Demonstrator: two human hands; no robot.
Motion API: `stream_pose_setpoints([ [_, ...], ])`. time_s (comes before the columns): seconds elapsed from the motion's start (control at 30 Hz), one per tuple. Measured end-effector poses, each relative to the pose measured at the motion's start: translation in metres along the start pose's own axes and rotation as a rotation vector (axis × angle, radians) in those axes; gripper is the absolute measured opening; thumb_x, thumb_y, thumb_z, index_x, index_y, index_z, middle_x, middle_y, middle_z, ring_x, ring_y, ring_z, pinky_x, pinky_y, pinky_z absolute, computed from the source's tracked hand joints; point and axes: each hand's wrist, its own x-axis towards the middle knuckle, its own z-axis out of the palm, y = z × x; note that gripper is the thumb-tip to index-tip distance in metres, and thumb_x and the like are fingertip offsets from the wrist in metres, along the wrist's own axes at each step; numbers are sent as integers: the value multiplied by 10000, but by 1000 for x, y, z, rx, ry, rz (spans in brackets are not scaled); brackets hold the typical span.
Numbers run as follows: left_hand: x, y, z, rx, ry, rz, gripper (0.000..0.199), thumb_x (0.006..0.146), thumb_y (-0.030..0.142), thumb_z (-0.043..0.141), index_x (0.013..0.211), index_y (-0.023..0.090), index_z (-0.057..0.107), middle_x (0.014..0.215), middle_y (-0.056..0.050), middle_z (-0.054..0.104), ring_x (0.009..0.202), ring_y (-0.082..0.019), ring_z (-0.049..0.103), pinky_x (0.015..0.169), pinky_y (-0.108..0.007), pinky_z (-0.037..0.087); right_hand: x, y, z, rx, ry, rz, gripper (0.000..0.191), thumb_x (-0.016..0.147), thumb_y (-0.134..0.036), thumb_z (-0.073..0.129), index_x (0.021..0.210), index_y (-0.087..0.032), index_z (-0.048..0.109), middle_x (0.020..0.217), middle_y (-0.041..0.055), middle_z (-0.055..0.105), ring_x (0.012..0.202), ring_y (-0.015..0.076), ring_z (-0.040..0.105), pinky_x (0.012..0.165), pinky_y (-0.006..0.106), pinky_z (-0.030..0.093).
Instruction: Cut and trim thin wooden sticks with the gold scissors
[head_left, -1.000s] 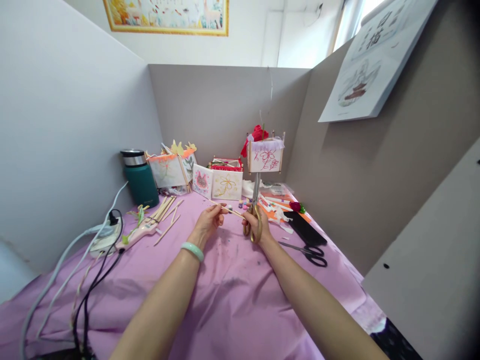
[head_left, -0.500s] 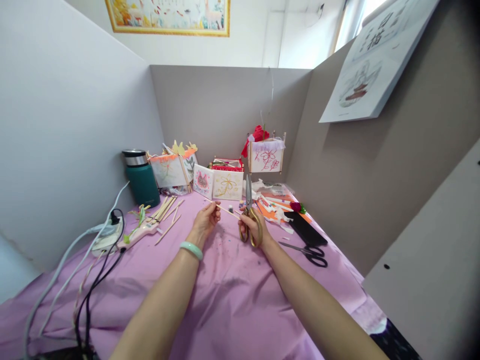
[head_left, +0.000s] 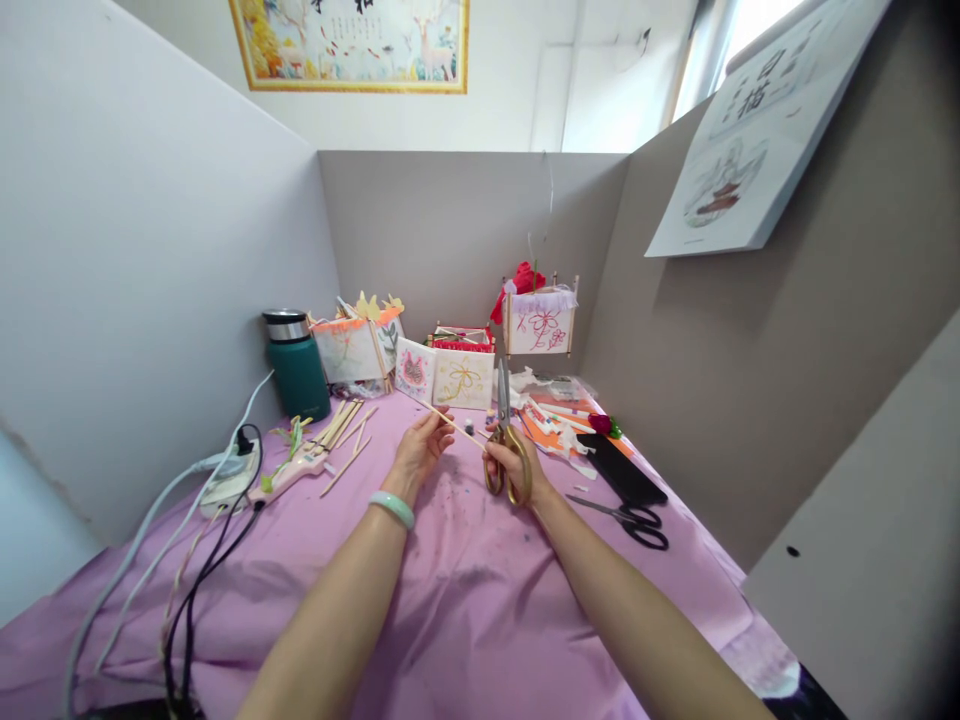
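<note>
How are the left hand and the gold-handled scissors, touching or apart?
Apart. The head view shows purple cloth between the left hand and the gold-handled scissors; a thin stick reaches across that gap.

Framed picture (head_left: 352, 50) cropped (top edge), black object (head_left: 139, 710) cropped below

The head camera looks forward and down past both hands (head_left: 418, 452).

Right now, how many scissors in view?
2. Gold scissors in the right hand; black scissors lying on the cloth, to the right of that hand. Any others could be hidden under or behind things.
</note>
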Motion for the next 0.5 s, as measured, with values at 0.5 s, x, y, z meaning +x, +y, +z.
stream_pose_setpoints([
  [0.5, -6, 12, 7, 131, -15, 122, 357, 689, 304, 725, 973, 95, 675, 622, 34, 533, 446, -17, 410, 407, -156, 280, -4, -7, 10, -80, -131, 55, 369, 759, -460, 599, 1002, -200, 505, 568, -65, 563, 349, 82, 456, 327, 178, 351],
])
